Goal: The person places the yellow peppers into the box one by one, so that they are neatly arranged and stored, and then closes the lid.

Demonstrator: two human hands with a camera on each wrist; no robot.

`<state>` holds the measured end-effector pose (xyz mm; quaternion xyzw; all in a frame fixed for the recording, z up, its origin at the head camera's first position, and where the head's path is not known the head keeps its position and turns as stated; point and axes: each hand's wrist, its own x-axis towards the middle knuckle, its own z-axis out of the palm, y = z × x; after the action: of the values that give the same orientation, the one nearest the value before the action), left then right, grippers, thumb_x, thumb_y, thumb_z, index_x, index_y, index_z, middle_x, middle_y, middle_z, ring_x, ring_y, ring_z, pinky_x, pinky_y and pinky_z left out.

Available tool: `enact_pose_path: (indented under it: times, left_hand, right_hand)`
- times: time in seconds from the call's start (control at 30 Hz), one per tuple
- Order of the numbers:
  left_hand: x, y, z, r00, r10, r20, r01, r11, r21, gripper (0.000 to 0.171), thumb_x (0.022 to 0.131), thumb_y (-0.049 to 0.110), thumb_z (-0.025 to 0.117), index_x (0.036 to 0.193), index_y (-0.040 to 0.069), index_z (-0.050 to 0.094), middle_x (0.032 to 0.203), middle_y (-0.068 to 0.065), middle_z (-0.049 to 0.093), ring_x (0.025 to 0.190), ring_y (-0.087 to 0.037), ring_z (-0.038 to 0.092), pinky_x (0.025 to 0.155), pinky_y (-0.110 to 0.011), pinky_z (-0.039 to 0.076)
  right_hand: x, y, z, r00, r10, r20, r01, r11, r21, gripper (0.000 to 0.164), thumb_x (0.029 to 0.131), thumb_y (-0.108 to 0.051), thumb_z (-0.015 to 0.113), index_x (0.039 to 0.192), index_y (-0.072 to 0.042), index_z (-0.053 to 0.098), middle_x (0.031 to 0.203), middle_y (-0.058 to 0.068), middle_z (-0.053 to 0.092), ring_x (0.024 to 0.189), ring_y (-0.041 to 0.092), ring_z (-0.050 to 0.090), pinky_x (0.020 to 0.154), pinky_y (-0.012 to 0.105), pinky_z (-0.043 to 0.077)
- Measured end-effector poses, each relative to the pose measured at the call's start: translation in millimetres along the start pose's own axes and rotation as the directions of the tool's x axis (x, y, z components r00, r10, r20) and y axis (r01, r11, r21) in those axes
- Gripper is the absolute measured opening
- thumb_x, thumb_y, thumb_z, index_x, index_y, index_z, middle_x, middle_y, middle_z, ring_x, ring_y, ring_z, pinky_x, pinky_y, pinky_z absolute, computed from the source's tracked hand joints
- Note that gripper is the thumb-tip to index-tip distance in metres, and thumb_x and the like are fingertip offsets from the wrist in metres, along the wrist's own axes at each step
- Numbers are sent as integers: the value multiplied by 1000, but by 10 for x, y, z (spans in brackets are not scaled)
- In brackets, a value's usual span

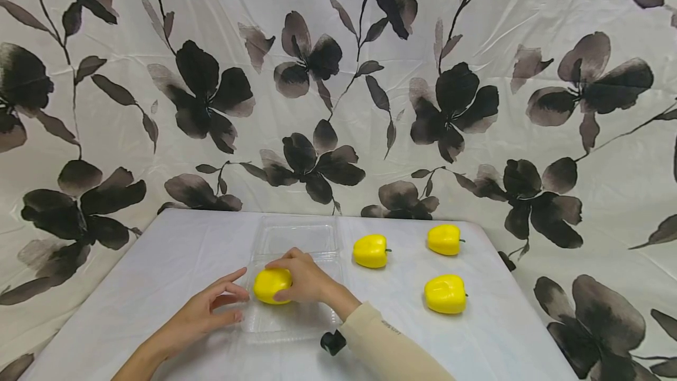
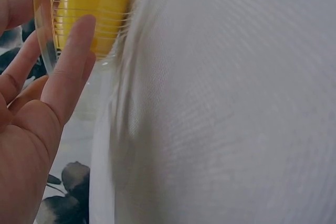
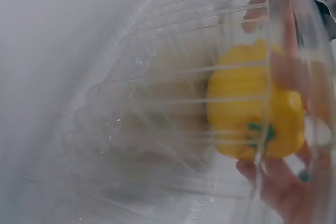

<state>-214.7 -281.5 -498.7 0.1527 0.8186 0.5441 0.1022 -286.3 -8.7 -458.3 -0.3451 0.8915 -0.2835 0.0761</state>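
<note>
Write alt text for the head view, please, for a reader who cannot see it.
A person's right hand holds a yellow bell pepper in an open, clear plastic container, with the left hand near its left edge. Three more yellow peppers lie to the right on a white table. Behind hangs a pale backdrop with dark flowers.

Dark-flowered pale backdrop (image 1: 391, 128) behind 1 white-covered table (image 1: 185, 263).

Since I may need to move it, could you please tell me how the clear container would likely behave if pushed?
The container looks thin and see-through, so it is probably light and may flex. Its ribbed walls likely add some stiffness. Its lid lies open, so it may flap or drag.
</note>
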Motion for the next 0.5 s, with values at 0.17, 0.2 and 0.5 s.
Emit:
enact_pose_path:
  times: [0.17,0.2,0.5]
  left_hand:
    - [-11,15,2,1000,2,-1,-2,1000,8,36,97,23,80,126,7,66,176,-15,20,139,-41,55,108,-26,51]
    - [-13,18,3,1000,2,-1,-2,1000,10,35,97,23,80,126,7,66,176,-15,20,139,-41,55,108,-26,51]
    - [-26,41,12,1000,22,5,-22,1000,18,34,98,22,79,125,6,66,176,-16,21,139,-42,55,108,-20,49]
  right_hand:
    - [-1,6,23,1000,0,-8,0,1000,10,57,90,-25,88,143,-24,68,127,-4,58,111,10,49,97,22,47]
    - [0,7,29,1000,-2,-12,2,1000,13,57,90,-25,88,143,-24,68,126,-4,58,111,10,49,97,22,47]
    - [-4,11,59,999,-3,-34,5,998,55,56,90,-23,88,142,-24,68,127,-4,57,115,11,50,103,24,49]
